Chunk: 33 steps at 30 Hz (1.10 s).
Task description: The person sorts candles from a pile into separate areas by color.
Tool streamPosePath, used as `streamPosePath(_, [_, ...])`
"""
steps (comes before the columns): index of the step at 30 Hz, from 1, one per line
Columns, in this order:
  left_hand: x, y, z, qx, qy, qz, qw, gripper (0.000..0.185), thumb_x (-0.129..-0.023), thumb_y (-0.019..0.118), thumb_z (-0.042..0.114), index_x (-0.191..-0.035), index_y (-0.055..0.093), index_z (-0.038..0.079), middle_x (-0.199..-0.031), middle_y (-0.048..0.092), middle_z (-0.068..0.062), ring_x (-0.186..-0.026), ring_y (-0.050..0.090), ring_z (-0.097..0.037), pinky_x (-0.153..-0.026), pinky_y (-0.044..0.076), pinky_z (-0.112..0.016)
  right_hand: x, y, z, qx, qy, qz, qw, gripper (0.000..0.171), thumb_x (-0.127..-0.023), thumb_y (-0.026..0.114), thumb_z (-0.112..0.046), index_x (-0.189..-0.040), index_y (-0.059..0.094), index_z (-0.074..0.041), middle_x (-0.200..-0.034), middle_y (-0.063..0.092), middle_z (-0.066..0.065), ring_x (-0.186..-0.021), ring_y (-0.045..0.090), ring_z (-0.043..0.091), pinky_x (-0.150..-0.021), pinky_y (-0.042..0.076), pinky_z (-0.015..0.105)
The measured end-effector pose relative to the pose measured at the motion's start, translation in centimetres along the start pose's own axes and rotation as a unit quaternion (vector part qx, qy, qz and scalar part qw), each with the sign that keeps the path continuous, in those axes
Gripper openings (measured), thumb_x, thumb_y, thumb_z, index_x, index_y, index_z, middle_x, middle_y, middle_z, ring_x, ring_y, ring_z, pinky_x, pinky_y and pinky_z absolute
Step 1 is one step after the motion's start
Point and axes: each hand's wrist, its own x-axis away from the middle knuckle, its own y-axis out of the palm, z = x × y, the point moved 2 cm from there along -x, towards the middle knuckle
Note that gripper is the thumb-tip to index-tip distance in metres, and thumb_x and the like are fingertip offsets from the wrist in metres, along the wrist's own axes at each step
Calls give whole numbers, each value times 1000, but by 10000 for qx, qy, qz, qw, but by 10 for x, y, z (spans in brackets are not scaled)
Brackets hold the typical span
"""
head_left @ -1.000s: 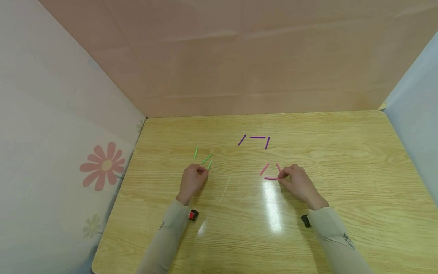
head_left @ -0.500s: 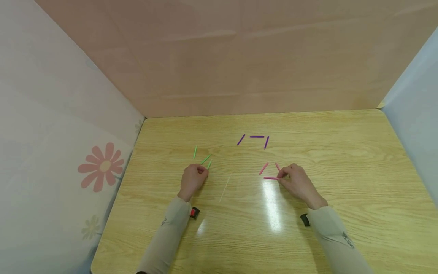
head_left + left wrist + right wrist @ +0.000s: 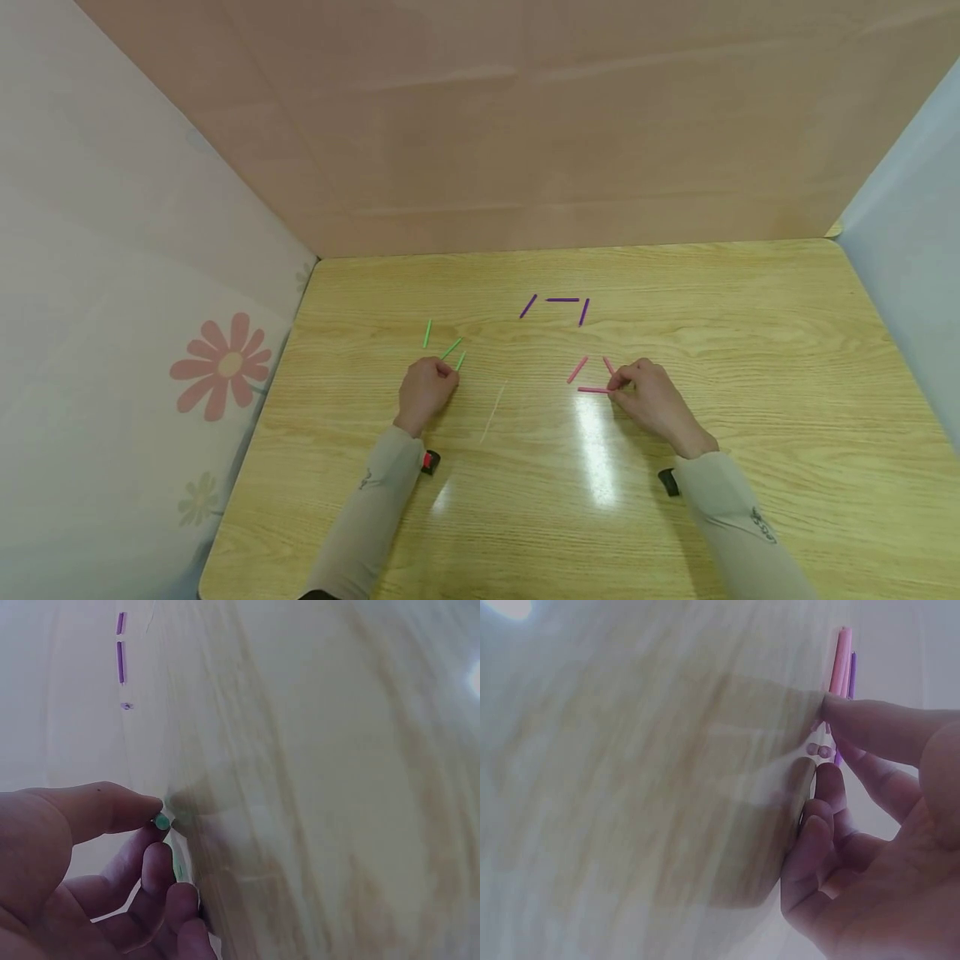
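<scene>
A green stick (image 3: pixel 459 361) is pinched by the left hand (image 3: pixel 425 392) on the table (image 3: pixel 750 400), just below two other green sticks (image 3: pixel 439 341). A flat pink stick (image 3: pixel 594 390) is pinched at its end by the right hand (image 3: pixel 651 398); two more pink sticks (image 3: pixel 578 369) lie beside it, purple sticks (image 3: pixel 562 300) farther back.

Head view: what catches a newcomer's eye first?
Three small stick groups on the wooden table: purple sticks farthest, green sticks by the left hand, pink sticks by the right hand. Each hand pinches a stick end of its nearest group.
</scene>
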Motion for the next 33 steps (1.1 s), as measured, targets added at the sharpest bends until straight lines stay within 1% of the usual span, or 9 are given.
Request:
streamPosePath(4, [-2,2,1,-108,-12,9,9999,15,-84,63,22,-87,70,9,-88,70,-6,-71,61,-19,-58,46,-29,0,0,0,-24,18,-8,10000,4,-89,64,-8,-88,68,-6,-94,59,13,-92,52,31,-77,41,43])
streamPosePath(10, [-4,1,4,-128,-32,-62,9999,14,-84,63,21,-87,69,9,-88,70,-6,-71,61,-20,-58,45,-30,0,0,0,-42,14,16,10000,6,-89,64,-9,-87,68,-5,-95,60,14,-93,53,32,-78,42,45])
streamPosePath(20, [-6,1,6,-186,109,-8,9998,13,-84,62,20,-86,69,9,-86,70,-7,-70,61,-20,-58,46,-31,-1,1,3,-38,2,32,10000,5,-89,65,-9,-87,69,-6,-94,60,13,-90,52,29,-76,42,41])
streamPosePath(26, [-7,0,7,-227,27,-43,9997,14,-85,62,21,-87,69,9,-88,70,-7,-72,61,-20,-59,47,-31,-1,1,3,-34,18,14,10000,5,-88,65,-8,-87,69,-6,-94,60,13,-89,52,28,-75,41,38])
streamPosePath(33, [-6,-1,7,-168,7,-37,9999,14,-85,62,21,-89,69,8,-86,70,-7,-69,60,-19,-56,45,-29,-1,1,3,-37,5,23,10000,5,-88,65,-8,-87,69,-6,-94,60,13,-89,52,29,-75,41,39])
